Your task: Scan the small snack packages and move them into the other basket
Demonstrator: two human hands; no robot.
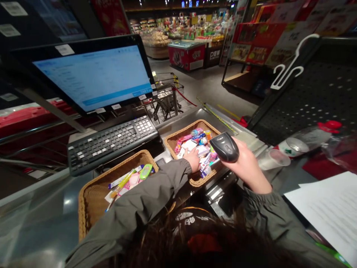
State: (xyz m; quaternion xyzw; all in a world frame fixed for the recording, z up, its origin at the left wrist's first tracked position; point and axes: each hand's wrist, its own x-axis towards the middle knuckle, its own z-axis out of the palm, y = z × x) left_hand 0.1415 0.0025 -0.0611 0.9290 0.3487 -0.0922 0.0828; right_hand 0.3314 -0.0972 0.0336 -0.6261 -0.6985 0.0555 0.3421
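Observation:
My left hand [192, 158] reaches into the far wicker basket [178, 136] and rests on a heap of small, colourful packaged goods [195, 147]. I cannot tell whether its fingers grip one of them. My right hand [240, 160] is raised just beside that basket, wrapped around a black handheld barcode scanner [224, 147]. A second wicker basket [131, 163] sits nearer, on the left, holding small packaged goods [131, 180]. My left sleeve partly hides it.
A black keyboard [111, 143] and a lit monitor [92, 78] stand left of the far basket. To the right are a plastic cup [275, 159], a red-capped bottle [306, 136] and printed papers [326, 208]. A black pegboard [315, 93] rises behind them. A shopping cart [167, 98] stands beyond the counter.

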